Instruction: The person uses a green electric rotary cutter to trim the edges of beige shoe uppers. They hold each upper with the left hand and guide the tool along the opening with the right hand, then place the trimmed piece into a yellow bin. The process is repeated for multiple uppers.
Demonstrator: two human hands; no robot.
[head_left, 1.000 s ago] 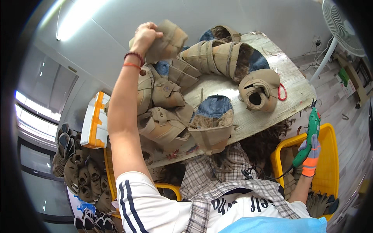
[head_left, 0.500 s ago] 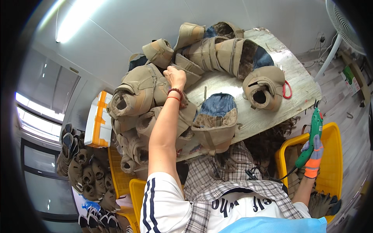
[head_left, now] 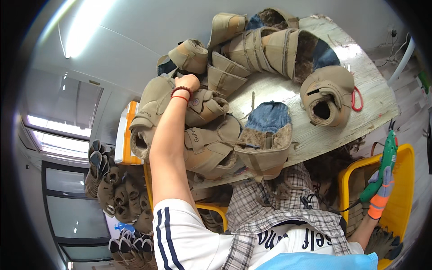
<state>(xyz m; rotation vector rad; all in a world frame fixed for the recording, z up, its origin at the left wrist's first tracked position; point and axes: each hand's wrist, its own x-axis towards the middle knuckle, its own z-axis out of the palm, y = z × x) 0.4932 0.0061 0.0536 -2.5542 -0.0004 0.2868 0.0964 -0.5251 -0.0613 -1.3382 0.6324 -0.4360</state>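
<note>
My left hand, bare with a beaded bracelet and a red cord at the wrist, reaches into a heap of tan shoe uppers at the table's left. Its fingers are curled closed at the edge of a shoe upper; the fingertips are hidden. Another strapped upper lies just right of the wrist. In my right hand, gloved in grey and orange, is a green corded power tool with a two-pronged tip pointing up. At the table's front edge stands a fleece-lined upper with a blue bottom.
A row of nested uppers curves along the far side of the table. A single upper sits at right by red-handled scissors. A yellow basket is beneath my right hand. More shoes pile up on the left.
My left hand has shifted left across the heap, and a strapped upper now shows beside the wrist. The view has turned, sliding the table rightward. My right hand still grips the tool.
</note>
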